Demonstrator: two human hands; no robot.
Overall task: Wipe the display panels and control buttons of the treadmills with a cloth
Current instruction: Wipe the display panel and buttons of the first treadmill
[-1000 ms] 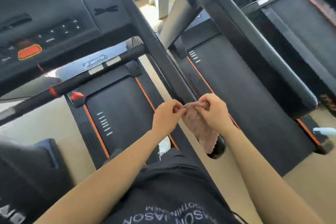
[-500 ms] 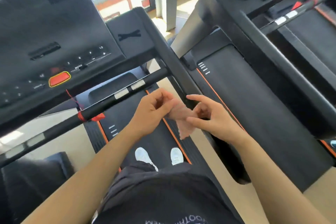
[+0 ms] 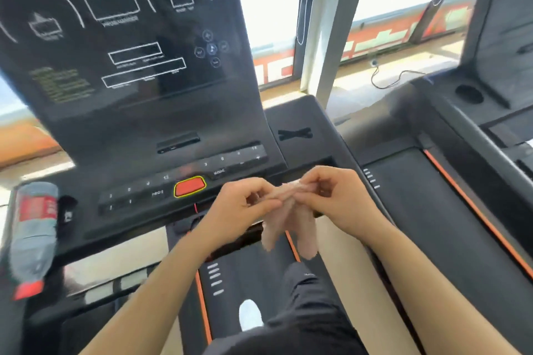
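A small pinkish cloth (image 3: 288,219) hangs between my two hands, in front of the treadmill console. My left hand (image 3: 242,204) pinches its upper left edge and my right hand (image 3: 337,196) pinches its upper right edge. The black display panel (image 3: 121,46) with white outlines rises at the upper left. Below it runs the row of control buttons (image 3: 178,179) with a red stop button (image 3: 189,186). Both hands are just right of the stop button and slightly nearer to me, not touching the console.
A plastic water bottle (image 3: 33,233) with a red label lies in the console's left holder. A second treadmill (image 3: 450,181) stands to the right, with a cup holder (image 3: 468,94). Windows and a white pillar (image 3: 326,23) are behind. My white shoe (image 3: 250,314) is on the belt.
My view has tilted up, so the whole display panel and the bottle now show. Both hands have risen toward the console, still holding the cloth between them.
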